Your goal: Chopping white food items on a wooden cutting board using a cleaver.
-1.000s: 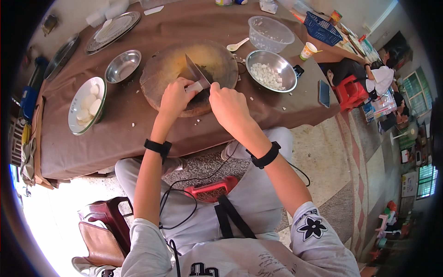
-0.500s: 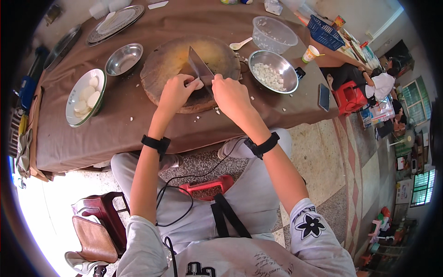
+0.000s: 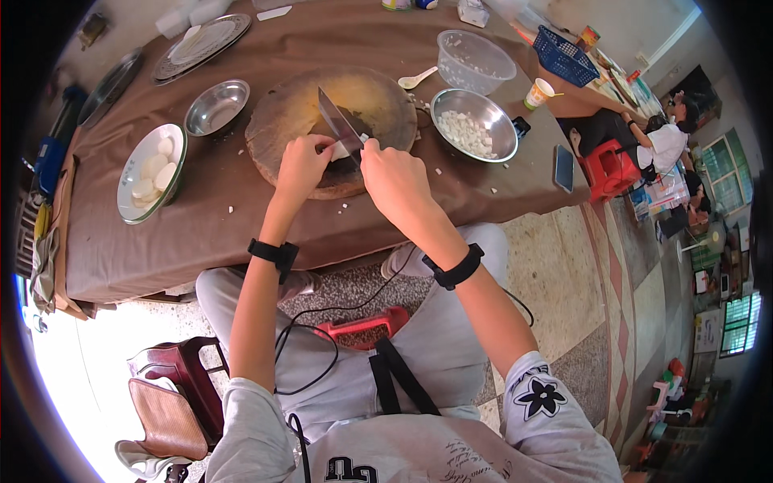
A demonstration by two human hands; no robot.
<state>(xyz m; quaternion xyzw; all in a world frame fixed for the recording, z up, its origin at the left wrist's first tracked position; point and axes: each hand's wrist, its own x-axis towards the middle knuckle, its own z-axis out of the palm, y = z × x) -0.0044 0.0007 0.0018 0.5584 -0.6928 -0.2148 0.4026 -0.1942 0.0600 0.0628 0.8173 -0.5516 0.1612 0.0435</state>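
The white food (image 3: 340,151) is on the round board (image 3: 278,105). The left hand (image 3: 301,167) pinches it. The right hand (image 3: 396,179) curls its fingers around the knife (image 3: 336,120). White bits (image 3: 465,134) sit in a bowl (image 3: 504,130) to the right.

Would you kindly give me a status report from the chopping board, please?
Right hand gripping knife. Left hand holding white piece beside it, over round board. Stray white bits on brown tablecloth, off the board.
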